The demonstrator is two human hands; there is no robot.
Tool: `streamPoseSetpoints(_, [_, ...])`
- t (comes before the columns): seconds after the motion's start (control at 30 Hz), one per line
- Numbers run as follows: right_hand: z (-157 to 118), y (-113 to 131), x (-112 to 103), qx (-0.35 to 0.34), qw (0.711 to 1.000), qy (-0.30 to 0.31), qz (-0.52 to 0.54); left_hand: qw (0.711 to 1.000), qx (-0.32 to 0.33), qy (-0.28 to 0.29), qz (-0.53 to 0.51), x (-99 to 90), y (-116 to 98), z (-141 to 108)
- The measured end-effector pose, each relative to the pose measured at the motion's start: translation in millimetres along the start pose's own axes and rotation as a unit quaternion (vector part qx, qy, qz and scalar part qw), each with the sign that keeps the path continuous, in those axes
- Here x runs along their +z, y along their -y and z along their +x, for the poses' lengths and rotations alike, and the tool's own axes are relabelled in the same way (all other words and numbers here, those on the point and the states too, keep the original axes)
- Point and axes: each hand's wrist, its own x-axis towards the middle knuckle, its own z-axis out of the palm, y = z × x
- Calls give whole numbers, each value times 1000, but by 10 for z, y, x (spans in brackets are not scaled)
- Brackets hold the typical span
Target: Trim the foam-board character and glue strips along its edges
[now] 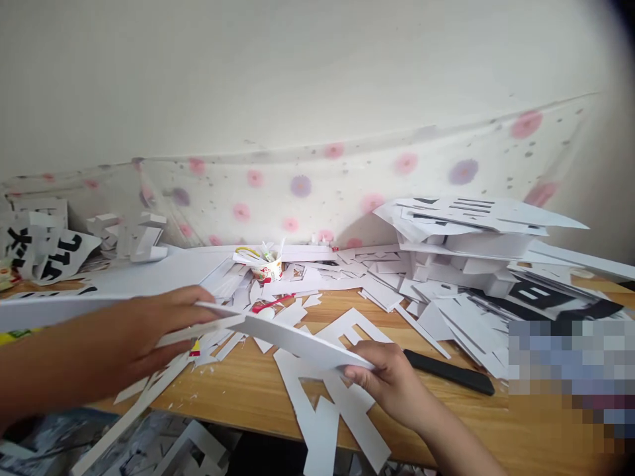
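A long, thin strip of white foam board (292, 342) is held up above the table, its surface bending slightly. My right hand (384, 377) pinches its right end between thumb and fingers. My left hand (169, 324) is closed around the strip farther left, with a narrow white offcut (213, 328) between its fingers. The board continues behind my left forearm to the left edge of view. Below my right hand lie cut white letter-like pieces (325, 383), partly over the table edge. Just right of that hand rests a black bar-shaped tool (449, 372).
A paper cup (268, 270) with tools stands at the back among white scraps. A red-handled tool (272, 303) lies nearer. Stacked white sheets and boxy pieces (471, 231) rise on the right of the wooden table (238, 390). Scraps (163, 439) fill the space below its front edge.
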Motion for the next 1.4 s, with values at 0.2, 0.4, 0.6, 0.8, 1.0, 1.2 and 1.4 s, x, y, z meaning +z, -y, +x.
streamPoseSetpoints(0.2, [64, -123, 86, 84, 992, -71, 59, 969, -74, 203, 120, 334, -470, 403])
streamPoseSetpoints(0.4, [555, -45, 279, 53, 996, -73, 18, 958, 48, -30, 282, 192, -232, 312])
streamPoseSetpoints(0.6, [1161, -307, 609, 82, 994, -68, 24, 968, 99, -189, -133, 539, 485, 0])
streamPoseSetpoints(0.8, [1411, -528, 740, 150, 986, -47, 53, 937, -55, -140, -314, 756, 1155, -143])
streamPoseSetpoints(1.0, [1591, -800, 520, 206, 964, -165, 15, 873, -96, -176, -444, 983, 1254, -68])
streamPoseSetpoints(1.2, [1290, -567, 389, 166, 955, -245, 10, 846, -85, -179, -496, 1186, 1245, 19])
streamPoseSetpoints(1.4, [635, -29, 880, 245, 893, -7, 376, 859, -46, -161, -484, 1480, 1193, -30])
